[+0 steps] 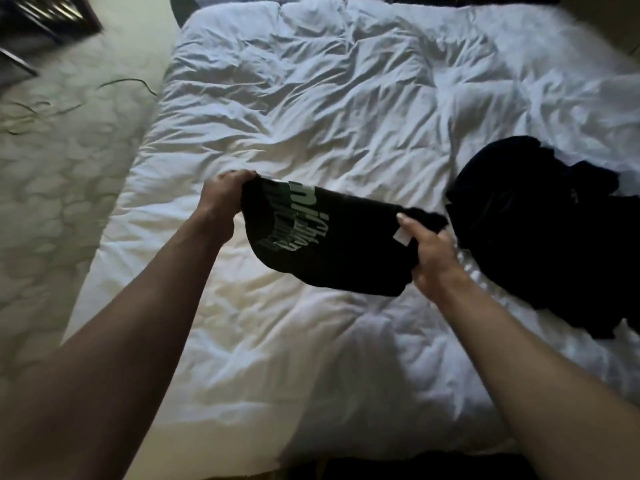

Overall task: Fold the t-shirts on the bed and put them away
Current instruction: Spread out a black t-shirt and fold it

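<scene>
We are gripping the black printed cotton t-shirt [332,244] taut between left hand [221,195] and right hand [431,254], keeping edges level above the white rumpled bed [311,109].

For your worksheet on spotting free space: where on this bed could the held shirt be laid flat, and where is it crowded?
Free: the duvet beyond the shirt, and the near patch between the forearms. Crowded: the right side, where the dark pile lies beside the right hand. The left hand is near the bed's left edge.
</scene>
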